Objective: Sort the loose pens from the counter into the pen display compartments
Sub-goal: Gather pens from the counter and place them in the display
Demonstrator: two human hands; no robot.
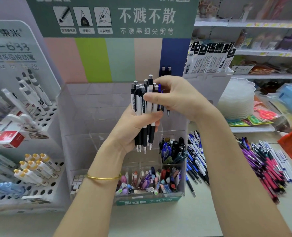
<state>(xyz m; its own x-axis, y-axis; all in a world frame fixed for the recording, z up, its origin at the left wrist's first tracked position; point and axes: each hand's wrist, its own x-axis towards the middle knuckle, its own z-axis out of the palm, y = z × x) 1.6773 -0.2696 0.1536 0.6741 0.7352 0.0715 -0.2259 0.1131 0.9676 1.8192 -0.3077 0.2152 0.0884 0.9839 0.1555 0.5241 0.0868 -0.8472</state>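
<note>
1. Where the counter (159, 223) lies nearest, both forearms rise from it, the left wrist wearing a thin gold bangle (104, 177).
2. The clear pen display (77, 108) stands on the counter. Its front compartment holds mixed pastel pens, and the one behind it on the right holds dark and blue pens. A green strip along the front edge reads "不溅不散".
3. Loose pens lie on the counter to the right: a blue-and-white pile (196, 159) just beside the display and a pink-and-purple pile (264, 168) farther out.
4. The left hand (133, 129) is curled round the lower half of a bundle of pens (142, 108), held upright above the display's middle compartments, tips down.
5. These pens have white barrels, black grips and clips, and silver tips and buttons. One barrel reads "AIHAO".
6. The right hand (179, 98) pinches the bundle's upper part, thumb on a white barrel, fingers curled behind.
7. The backboard (147, 16) reads "不溅不散", "不溅墨细尖钢笔" and "DS-758".
</note>
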